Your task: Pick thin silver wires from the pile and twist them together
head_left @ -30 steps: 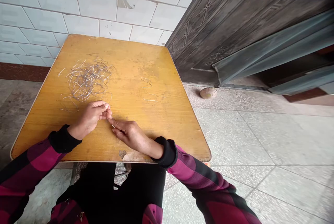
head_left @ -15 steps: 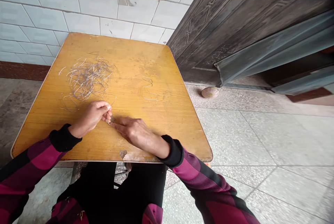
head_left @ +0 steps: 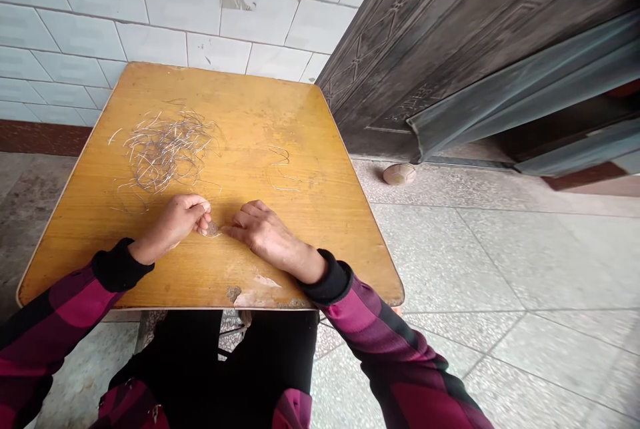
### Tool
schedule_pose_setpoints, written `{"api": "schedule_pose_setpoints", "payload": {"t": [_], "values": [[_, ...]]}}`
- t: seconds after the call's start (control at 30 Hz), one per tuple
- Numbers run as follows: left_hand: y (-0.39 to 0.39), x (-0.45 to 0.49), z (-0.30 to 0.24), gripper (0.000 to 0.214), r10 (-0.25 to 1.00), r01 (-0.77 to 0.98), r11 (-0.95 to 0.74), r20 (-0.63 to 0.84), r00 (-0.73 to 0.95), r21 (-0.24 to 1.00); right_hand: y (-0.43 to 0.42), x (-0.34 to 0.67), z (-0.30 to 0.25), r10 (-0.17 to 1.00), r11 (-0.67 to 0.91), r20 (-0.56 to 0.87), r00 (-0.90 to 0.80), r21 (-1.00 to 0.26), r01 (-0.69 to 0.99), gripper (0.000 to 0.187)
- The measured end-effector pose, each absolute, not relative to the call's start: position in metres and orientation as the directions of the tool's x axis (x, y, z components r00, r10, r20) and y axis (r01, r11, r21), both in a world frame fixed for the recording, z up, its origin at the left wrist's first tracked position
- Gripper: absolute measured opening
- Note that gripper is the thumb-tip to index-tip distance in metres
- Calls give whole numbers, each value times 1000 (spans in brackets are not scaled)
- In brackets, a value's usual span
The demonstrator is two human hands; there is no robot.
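Note:
Between my two hands a thin, short wire (head_left: 213, 236) bends in a small curve just above the table. My left hand (head_left: 181, 223) is closed, with thumb and forefinger pinched on one part of it. On the other side, my right hand (head_left: 260, 232) has its fingertips together at the wire's other end. A tangled pile of silvery wires (head_left: 167, 152) lies beyond my left hand. Past my right hand, a few bent wires (head_left: 285, 179) lie apart from the pile.
The yellow wooden table (head_left: 330, 235) has chipped veneer at its near edge. A white tiled wall (head_left: 165, 2) stands behind it. To the right are a dark carved door (head_left: 380, 69), a grey curtain (head_left: 460, 115) and a ball (head_left: 399, 174) on the tiled floor.
My right hand has moved slightly up and right, away from my left hand, and its fingers have curled in. More of the wire now shows between the hands. My left hand stays almost still.

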State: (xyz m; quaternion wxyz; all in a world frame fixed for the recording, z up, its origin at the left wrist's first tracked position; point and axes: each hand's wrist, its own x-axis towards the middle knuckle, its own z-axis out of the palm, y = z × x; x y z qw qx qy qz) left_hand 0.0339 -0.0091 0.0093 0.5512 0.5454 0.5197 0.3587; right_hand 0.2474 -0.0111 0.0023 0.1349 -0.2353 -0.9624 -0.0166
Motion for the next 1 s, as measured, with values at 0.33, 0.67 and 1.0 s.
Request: {"api": "schedule_pose_setpoints", "payload": {"t": [0.33, 0.67, 1.0], "values": [[-6, 33, 6, 22, 956, 161, 180, -212, 204, 970, -3, 251, -4, 449, 886, 270, -852, -10, 464, 23], [-2, 29, -1, 15, 967, 144, 181, -203, 153, 973, 9, 263, -6, 560, 807, 280, -780, -398, 436, 23], [-12, 26, -8, 33, 731, 685, -669, 422, 537, 288, 11, 272, 3, 584, 784, 217, -782, -400, 475, 20]]}}
